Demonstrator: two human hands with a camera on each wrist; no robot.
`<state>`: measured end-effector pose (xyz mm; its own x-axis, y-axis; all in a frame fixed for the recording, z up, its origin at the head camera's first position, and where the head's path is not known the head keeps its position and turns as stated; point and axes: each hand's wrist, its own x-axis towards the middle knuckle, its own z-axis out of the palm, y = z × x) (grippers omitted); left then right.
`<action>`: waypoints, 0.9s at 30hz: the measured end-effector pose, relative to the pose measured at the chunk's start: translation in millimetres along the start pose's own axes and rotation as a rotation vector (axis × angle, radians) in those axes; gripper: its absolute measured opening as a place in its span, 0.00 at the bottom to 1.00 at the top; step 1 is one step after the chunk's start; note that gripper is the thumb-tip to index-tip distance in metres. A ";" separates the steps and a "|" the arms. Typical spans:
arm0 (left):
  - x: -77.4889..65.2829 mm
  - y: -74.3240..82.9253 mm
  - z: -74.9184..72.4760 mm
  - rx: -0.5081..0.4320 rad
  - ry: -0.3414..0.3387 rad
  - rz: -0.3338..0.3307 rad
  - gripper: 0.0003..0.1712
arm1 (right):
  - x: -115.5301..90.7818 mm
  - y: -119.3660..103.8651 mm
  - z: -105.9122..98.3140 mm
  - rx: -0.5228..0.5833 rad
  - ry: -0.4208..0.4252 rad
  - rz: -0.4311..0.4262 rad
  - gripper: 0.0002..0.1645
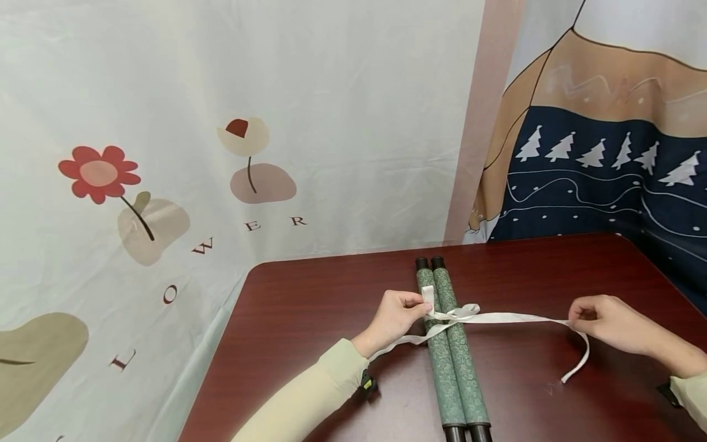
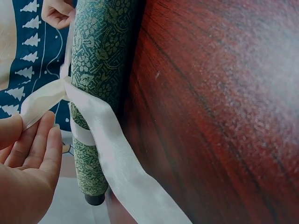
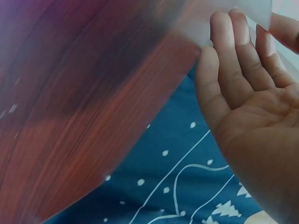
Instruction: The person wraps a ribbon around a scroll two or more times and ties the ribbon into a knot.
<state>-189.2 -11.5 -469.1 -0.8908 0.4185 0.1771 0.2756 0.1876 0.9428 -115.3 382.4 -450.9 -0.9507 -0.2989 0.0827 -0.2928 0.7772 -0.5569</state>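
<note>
Two green patterned scroll rolls (image 1: 465, 374) with black ends lie side by side on the dark red table. A white ribbon (image 1: 513, 318) crosses over them, forming a small loop on their right side. My left hand (image 1: 391, 320) pinches a folded loop of ribbon between thumb and fingers, just above the left roll. In the left wrist view, a long tail of the ribbon (image 2: 124, 170) hangs down past that hand. Well to the right, my right hand (image 1: 613, 324) pinches the other stretch of ribbon, drawn out nearly straight; its loose end curls below the fingers.
The reddish wooden table (image 1: 309, 294) has its back edge against a pale curtain (image 1: 353, 92) printed with flowers and letters. A dark blue curtain (image 1: 580, 209) with white trees hangs behind the right corner.
</note>
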 end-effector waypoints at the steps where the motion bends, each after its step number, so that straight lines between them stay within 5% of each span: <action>1: 0.1 -0.2 0.1 0.001 0.000 0.001 0.06 | -1.3 2.4 -1.2 -0.006 0.002 0.005 0.11; 20: 1.3 -0.1 -0.8 0.031 0.005 0.035 0.05 | -19.5 36.9 -18.9 -0.165 -0.066 0.199 0.09; 27: -6.3 26.8 -3.7 0.029 0.006 0.055 0.06 | -22.2 46.7 -24.3 -0.222 -0.096 0.224 0.09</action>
<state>-177.6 -12.4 -443.9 -0.8759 0.4240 0.2304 0.3348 0.1901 0.9229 -110.3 438.8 -458.6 -0.9831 -0.1495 -0.1057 -0.1027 0.9283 -0.3575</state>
